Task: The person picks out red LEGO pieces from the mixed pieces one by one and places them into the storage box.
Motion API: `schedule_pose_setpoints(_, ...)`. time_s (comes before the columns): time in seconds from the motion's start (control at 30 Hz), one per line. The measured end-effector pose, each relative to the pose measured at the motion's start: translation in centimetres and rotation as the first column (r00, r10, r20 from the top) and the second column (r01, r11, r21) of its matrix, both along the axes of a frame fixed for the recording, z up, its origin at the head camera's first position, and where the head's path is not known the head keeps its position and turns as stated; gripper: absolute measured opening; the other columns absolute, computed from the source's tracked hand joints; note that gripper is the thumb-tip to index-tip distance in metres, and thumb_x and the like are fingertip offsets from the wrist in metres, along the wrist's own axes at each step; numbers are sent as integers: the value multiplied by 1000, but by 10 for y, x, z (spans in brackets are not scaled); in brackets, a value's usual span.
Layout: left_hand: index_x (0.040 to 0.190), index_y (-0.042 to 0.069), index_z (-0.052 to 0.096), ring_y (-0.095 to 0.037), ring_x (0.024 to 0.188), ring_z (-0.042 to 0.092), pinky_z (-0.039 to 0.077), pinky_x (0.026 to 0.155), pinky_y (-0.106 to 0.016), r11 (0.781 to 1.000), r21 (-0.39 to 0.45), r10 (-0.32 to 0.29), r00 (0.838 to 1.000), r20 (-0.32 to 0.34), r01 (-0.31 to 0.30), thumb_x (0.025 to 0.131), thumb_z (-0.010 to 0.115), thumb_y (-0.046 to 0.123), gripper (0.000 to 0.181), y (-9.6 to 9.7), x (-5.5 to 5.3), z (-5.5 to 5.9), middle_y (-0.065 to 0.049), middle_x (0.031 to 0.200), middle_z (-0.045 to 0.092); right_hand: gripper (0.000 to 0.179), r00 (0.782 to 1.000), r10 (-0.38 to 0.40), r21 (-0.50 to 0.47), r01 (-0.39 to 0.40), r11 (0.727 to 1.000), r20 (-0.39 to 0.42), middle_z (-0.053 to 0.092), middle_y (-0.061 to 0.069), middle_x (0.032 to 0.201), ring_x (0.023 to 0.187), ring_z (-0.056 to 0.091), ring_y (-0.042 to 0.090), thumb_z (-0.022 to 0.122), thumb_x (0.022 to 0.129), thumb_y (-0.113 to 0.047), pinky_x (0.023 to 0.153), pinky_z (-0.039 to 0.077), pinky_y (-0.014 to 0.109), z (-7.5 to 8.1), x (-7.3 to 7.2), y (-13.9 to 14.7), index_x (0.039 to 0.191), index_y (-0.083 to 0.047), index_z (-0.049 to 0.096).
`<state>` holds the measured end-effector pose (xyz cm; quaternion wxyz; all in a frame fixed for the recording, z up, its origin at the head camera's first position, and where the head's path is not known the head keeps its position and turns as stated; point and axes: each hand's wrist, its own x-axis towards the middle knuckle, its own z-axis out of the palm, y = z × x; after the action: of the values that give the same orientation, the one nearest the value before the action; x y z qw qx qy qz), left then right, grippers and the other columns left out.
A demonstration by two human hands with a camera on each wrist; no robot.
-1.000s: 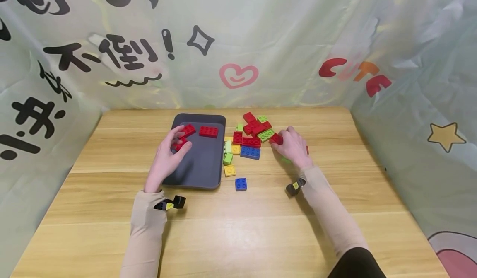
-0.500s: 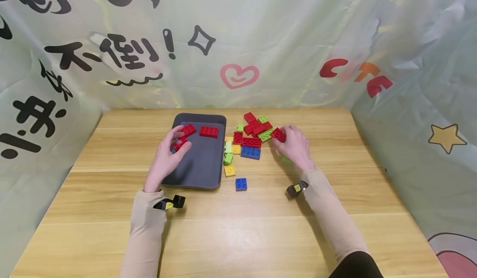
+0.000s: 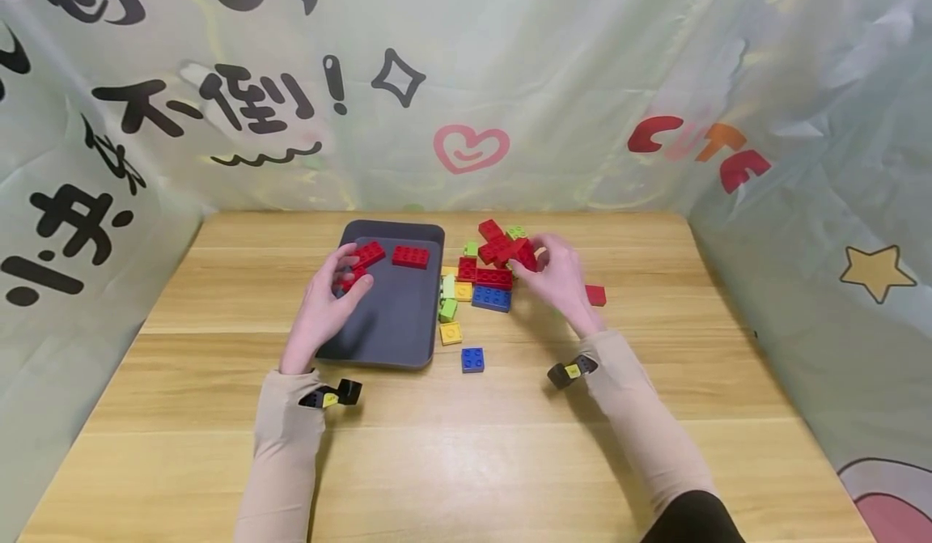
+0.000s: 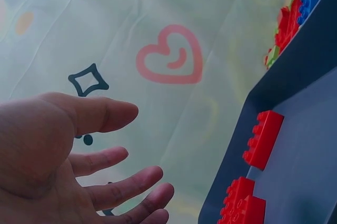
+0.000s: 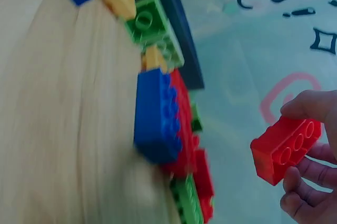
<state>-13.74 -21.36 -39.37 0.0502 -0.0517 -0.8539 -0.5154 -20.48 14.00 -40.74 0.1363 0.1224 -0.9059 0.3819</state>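
My right hand (image 3: pixel 557 280) pinches a red toy brick (image 5: pixel 284 148) between thumb and fingers, with the hollow underside showing in the right wrist view. It is raised at the right side of a pile of red bricks (image 3: pixel 493 277). My left hand (image 3: pixel 325 299) hovers over the left side of a dark grey tray (image 3: pixel 393 324), fingers loosely bent and holding nothing. In the tray lie a red brick (image 3: pixel 410 257) near the back, another red brick (image 3: pixel 369 252) and a further red brick (image 3: pixel 353 277) partly hidden by the left fingers.
Beside the tray's right edge sit green bricks (image 3: pixel 447 310) and a yellow brick (image 3: pixel 451 333). A long blue brick (image 3: pixel 491 299) fronts the pile, and a small blue brick (image 3: pixel 472 360) lies nearer. One red brick (image 3: pixel 596 294) lies right of my right hand. A printed cloth hangs behind the table.
My right hand has picked up the red brick from the pile's right side and moved left with it, uncovering another red brick on the table. The left hand stays in place.
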Motion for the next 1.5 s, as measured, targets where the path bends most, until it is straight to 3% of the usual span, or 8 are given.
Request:
schedule_pose_setpoints(0.23, 152, 3, 37, -45, 125, 52, 42, 107, -58, 1000, -4, 9, 1000, -5, -9, 98, 63, 15, 62, -1, -1, 0, -26, 145, 51, 45, 986, 163, -137, -167, 976, -44, 66, 14, 88, 74, 60, 26, 76, 87, -13, 69, 53, 40, 9, 0, -27, 127, 0, 62)
schedule_pose_setpoints(0.33, 153, 3, 36, -46, 125, 52, 42, 107, -59, 1000, -4, 11, 1000, -5, -11, 98, 63, 16, 62, -2, -1, 0, -26, 146, 50, 45, 975, 215, -138, -220, 966, -52, 67, 14, 89, 74, 63, 25, 75, 88, -12, 72, 56, 43, 11, -2, -40, 130, -2, 61)
schedule_pose_setpoints(0.5, 153, 3, 35, -46, 126, 51, 40, 109, -58, 1000, 1, 14, 1000, -1, -14, 98, 63, 16, 63, -4, 0, 1, -26, 147, 50, 40, 963, 265, -104, -269, 957, -49, 70, 15, 102, 78, 70, 26, 74, 88, -13, 74, 59, 38, 13, -7, -60, 125, -2, 64)
schedule_pose_setpoints(0.67, 152, 2, 36, -45, 124, 53, 41, 108, -54, 1000, 1, 23, 1000, -10, -23, 98, 63, 15, 62, -5, 0, 2, -26, 145, 51, 34, 953, 303, -76, -304, 950, -32, 72, 13, 101, 82, 71, 25, 77, 86, -14, 75, 59, 41, 11, -13, -81, 116, -2, 66)
schedule_pose_setpoints(0.87, 152, 2, 36, -43, 122, 54, 41, 107, -52, 1000, -11, 29, 999, -14, -29, 98, 63, 16, 62, -6, 0, 2, -26, 146, 51, 29, 940, 335, 31, -337, 941, 64, 73, 7, 100, 92, 68, 24, 77, 86, -20, 83, 54, 35, 9, -19, -105, 110, -8, 67)
schedule_pose_setpoints(1.07, 153, 4, 37, -42, 123, 54, 40, 107, -54, 999, -16, 34, 999, -6, -35, 98, 63, 17, 62, -7, 2, 3, -25, 147, 50, 29, 915, 372, 148, -394, 907, 154, 72, 4, 96, 76, 60, 21, 79, 86, -24, 75, 50, 31, 6, -25, -123, 108, -11, 65)
schedule_pose_setpoints(1.23, 153, 5, 37, -42, 124, 54, 39, 109, -55, 999, -17, 40, 999, 0, -40, 98, 62, 18, 61, -9, 2, 3, -25, 148, 50, 28, 908, 374, 221, -410, 885, 190, 72, 3, 99, 79, 61, 16, 80, 85, -25, 77, 52, 29, 3, -30, -134, 105, -11, 66)
schedule_pose_setpoints(1.5, 153, 5, 37, -43, 123, 54, 39, 108, -56, 999, -23, 44, 999, 3, -44, 98, 63, 17, 62, -10, 2, 4, -25, 147, 50, 20, 914, 363, 237, -399, 886, 183, 67, 0, 86, 68, 55, 16, 78, 86, -24, 64, 44, 26, -2, -38, -146, 92, -13, 63)
